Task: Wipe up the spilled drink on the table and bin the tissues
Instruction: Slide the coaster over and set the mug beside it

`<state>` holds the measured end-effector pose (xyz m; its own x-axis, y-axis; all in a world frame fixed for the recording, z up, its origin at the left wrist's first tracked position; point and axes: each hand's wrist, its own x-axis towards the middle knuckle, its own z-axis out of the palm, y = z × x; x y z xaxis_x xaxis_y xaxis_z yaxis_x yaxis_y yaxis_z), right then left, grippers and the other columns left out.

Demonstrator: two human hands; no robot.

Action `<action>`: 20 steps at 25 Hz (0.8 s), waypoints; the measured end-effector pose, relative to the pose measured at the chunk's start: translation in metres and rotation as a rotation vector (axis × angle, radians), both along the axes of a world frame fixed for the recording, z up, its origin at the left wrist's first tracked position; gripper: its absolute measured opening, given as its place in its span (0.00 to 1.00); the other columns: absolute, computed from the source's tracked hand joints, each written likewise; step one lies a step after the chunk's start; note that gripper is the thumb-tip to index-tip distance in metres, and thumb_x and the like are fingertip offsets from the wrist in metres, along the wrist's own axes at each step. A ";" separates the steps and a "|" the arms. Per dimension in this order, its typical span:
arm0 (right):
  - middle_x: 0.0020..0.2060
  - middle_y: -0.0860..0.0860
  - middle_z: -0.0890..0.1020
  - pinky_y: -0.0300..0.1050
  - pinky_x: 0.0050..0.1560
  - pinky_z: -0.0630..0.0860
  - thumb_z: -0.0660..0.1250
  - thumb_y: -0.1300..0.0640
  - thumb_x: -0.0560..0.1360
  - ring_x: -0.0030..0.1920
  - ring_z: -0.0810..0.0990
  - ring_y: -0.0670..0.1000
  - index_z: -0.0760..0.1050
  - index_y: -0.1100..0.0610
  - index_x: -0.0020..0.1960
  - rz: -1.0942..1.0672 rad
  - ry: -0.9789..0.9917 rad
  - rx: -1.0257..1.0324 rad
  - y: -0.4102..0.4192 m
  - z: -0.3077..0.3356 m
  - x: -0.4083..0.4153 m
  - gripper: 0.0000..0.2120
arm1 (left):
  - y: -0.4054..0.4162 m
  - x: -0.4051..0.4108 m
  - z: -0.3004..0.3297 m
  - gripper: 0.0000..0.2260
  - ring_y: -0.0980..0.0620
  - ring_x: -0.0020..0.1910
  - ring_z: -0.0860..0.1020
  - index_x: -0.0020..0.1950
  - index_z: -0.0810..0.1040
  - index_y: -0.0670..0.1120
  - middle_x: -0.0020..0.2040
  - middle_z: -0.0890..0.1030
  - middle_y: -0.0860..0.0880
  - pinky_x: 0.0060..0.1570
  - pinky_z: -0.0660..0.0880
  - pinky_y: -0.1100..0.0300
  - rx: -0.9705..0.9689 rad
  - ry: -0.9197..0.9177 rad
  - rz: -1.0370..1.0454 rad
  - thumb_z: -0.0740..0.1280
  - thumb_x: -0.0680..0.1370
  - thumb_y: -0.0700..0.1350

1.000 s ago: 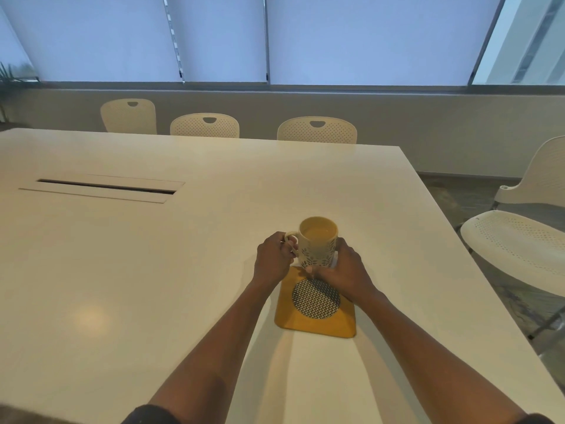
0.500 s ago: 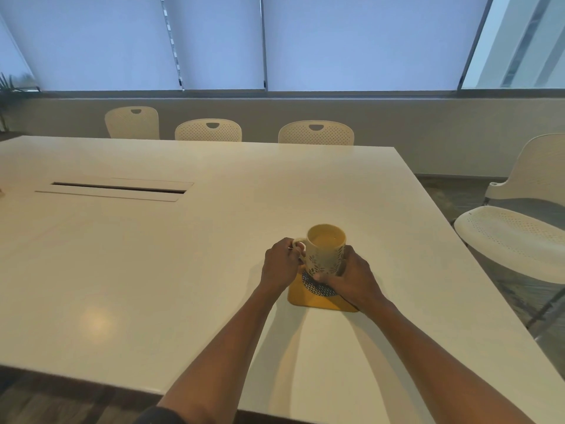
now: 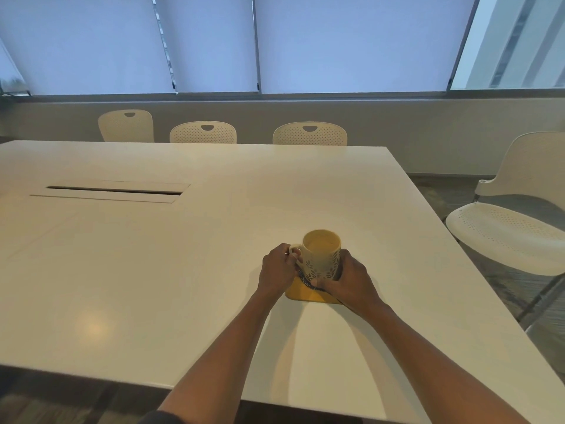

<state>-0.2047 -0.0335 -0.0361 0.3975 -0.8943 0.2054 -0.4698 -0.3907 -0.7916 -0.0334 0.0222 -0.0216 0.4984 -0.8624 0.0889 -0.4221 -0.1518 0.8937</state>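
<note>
Head view is showing us holding a mug (image 3: 322, 257) with both hands. Our left hand (image 3: 279, 270) is curling its fingers around the handle on the mug's left side, and our right hand (image 3: 348, 281) is wrapping the lower right of the mug's body, thumb lying across the near face. Between the two hands the mug is standing upright, full of a pale milky drink close to the rim. Under the hands and mug a yellow coaster (image 3: 307, 294) is lying on the worktop (image 3: 153, 270), its near edge poking out just below our wrists; whether the mug is resting fully on it or hovering just above, we cannot tell.

Outward from the hands, the worktop is looking dry: we are seeing no spilled drink, no tissues and no bin anywhere in view. Far to the left of the left hand a cable slot (image 3: 113, 191) is sitting in the surface; beyond the worktop three chairs (image 3: 308, 134) are lining the far edge, and another chair (image 3: 507, 228) is standing well to the right of the right hand.

We are judging that the wiping has not begun; this is still the set-up around the mug. The next move is calling for steady, level handling of such a full mug, then finding tissues, which are out of sight.
</note>
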 end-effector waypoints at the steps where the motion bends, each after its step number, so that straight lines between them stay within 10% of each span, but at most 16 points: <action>1: 0.51 0.45 0.81 0.47 0.46 0.81 0.79 0.40 0.56 0.50 0.80 0.46 0.71 0.50 0.59 0.000 0.005 0.004 0.000 -0.001 0.000 0.36 | 0.000 0.001 -0.001 0.08 0.49 0.42 0.84 0.48 0.79 0.46 0.43 0.84 0.50 0.46 0.82 0.45 0.001 -0.010 0.000 0.60 0.80 0.42; 20: 0.58 0.46 0.80 0.51 0.52 0.80 0.75 0.37 0.62 0.55 0.80 0.48 0.63 0.47 0.68 0.046 0.026 -0.011 0.010 0.005 -0.004 0.40 | 0.004 0.004 0.012 0.07 0.46 0.41 0.80 0.50 0.78 0.45 0.44 0.83 0.46 0.40 0.78 0.52 0.090 -0.349 -0.027 0.60 0.79 0.42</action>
